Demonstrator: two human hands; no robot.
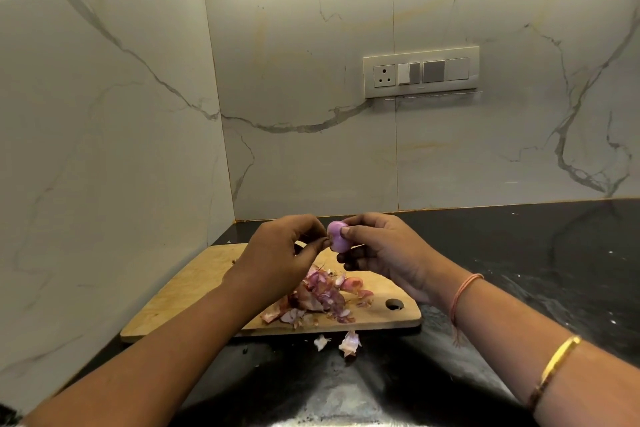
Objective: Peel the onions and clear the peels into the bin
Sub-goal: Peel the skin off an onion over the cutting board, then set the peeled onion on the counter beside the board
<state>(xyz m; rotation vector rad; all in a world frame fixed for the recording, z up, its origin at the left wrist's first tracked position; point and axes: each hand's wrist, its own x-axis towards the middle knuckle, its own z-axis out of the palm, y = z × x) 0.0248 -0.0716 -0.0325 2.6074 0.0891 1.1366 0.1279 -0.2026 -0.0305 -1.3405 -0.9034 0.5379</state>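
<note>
Two hands (277,250) (384,250), one onion (335,236), one cutting board (194,288)

No text, label, brand, number or sign can be read anywhere in the view. The switch plate (420,72) on the marble wall carries a socket and rocker switches, but no marking on it can be made out. The wooden chopping board (194,291) is seen to bear no print or stamp.

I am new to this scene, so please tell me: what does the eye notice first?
First, the small purple onion, held above the cutting board between the left hand and right hand. Next, the pile of peels on the board, with two scraps fallen on the dark counter.
</note>
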